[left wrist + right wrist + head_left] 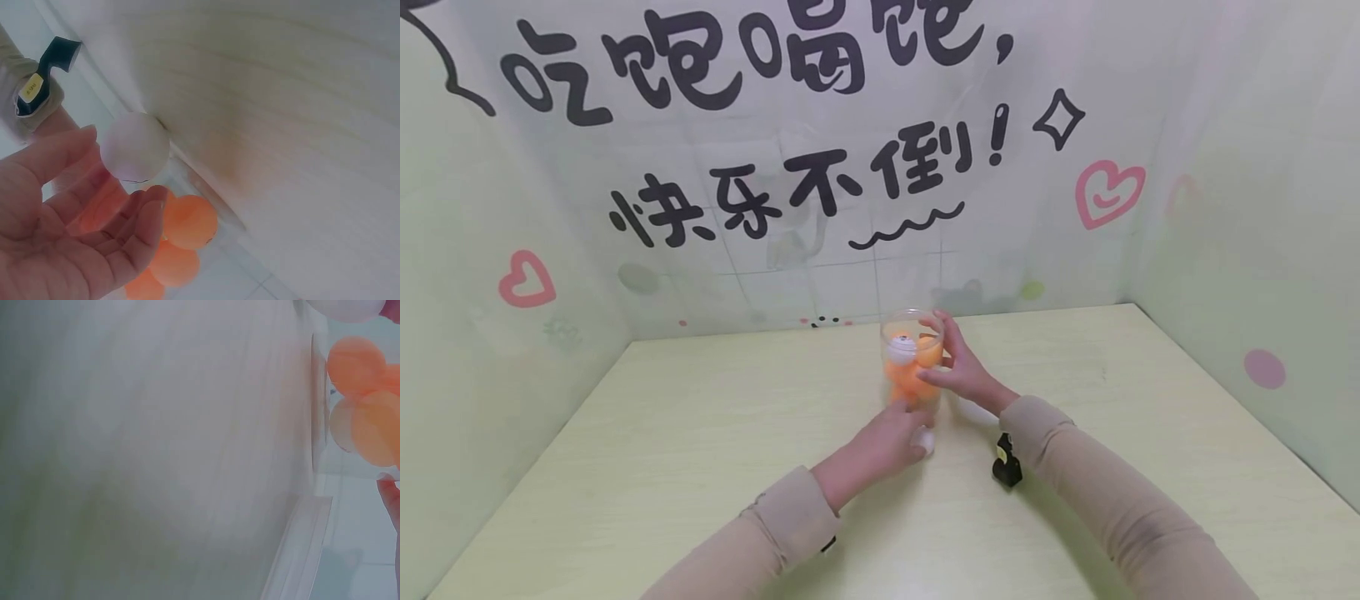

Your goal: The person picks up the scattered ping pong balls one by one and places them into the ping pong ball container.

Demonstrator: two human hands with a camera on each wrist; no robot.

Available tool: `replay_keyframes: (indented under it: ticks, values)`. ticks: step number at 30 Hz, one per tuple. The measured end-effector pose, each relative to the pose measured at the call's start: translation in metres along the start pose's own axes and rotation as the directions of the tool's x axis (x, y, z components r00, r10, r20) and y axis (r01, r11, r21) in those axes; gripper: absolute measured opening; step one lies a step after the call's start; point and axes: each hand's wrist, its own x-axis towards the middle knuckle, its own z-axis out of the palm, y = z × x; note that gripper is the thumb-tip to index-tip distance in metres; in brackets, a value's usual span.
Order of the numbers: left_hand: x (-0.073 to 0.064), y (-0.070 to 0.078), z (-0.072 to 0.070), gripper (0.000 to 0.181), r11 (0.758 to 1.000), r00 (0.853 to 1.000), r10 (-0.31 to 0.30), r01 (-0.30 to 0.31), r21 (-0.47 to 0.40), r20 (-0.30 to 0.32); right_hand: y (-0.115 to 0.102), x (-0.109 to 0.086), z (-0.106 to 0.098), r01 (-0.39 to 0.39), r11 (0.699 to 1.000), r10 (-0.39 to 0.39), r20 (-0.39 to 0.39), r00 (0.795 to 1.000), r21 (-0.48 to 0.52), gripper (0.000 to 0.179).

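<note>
A clear plastic container [891,329] stands upright toward the back of the table, with several orange balls [906,379] and a white ball [902,349] inside. My right hand [966,375] grips its right side, fingers curled around the wall. Another white ball [135,147] is low at the container's front, close to the table. My left hand [876,442] is cupped around this ball, thumb on one side and fingers on the other. Narrow gaps show between ball and fingertips in the left wrist view. Only a fingertip of the right hand [389,497] shows in the right wrist view.
A flat white piece [977,410] lies right of the container, partly hidden behind the right wrist. A black device [1007,462] sits at the right cuff. Printed wall sheets rise behind and beside the pale table [715,433].
</note>
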Motion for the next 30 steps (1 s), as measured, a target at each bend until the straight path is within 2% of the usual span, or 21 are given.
replay_keyframes:
  ticks: [4, 8, 11, 15, 17, 24, 30]
  values:
    - [0.001, -0.005, 0.003, 0.024, 0.999, 1.000, 0.010, -0.010, -0.048, 0.004, 0.000, 0.000, 0.000, 0.006, 1.000, -0.006, 0.003, 1.000, 0.004, 0.081]
    - [0.001, -0.011, 0.007, 0.018, 0.997, 0.999, 0.000, 0.004, -0.079, 0.050, -0.002, 0.000, 0.000, -0.008, 1.000, 0.008, 0.003, 1.000, -0.005, 0.081]
    - [0.001, -0.015, 0.008, 0.017, 0.995, 0.994, -0.040, 0.049, -0.089, 0.099, -0.003, -0.001, 0.001, -0.018, 1.000, 0.018, 0.004, 1.000, -0.013, 0.081]
    - [-0.001, -0.017, 0.006, 0.018, 0.991, 0.988, -0.081, 0.094, -0.094, 0.131, -0.003, 0.000, 0.001, -0.015, 1.000, 0.015, 0.004, 1.000, -0.012, 0.081]
    - [-0.003, -0.018, 0.005, 0.019, 0.989, 0.987, -0.084, 0.099, -0.107, 0.137, -0.001, 0.000, 0.001, -0.004, 1.000, 0.004, 0.006, 1.000, -0.009, 0.080]
    - [-0.005, -0.022, 0.004, 0.018, 0.985, 0.987, -0.074, 0.095, -0.147, 0.142, 0.025, 0.007, -0.003, 0.017, 1.000, -0.017, 0.001, 1.000, -0.010, 0.084]
    - [-0.005, -0.023, 0.002, 0.019, 0.979, 0.984, -0.095, 0.121, -0.165, 0.153, 0.030, 0.007, -0.004, 0.027, 0.999, -0.027, 0.001, 1.000, -0.019, 0.084]
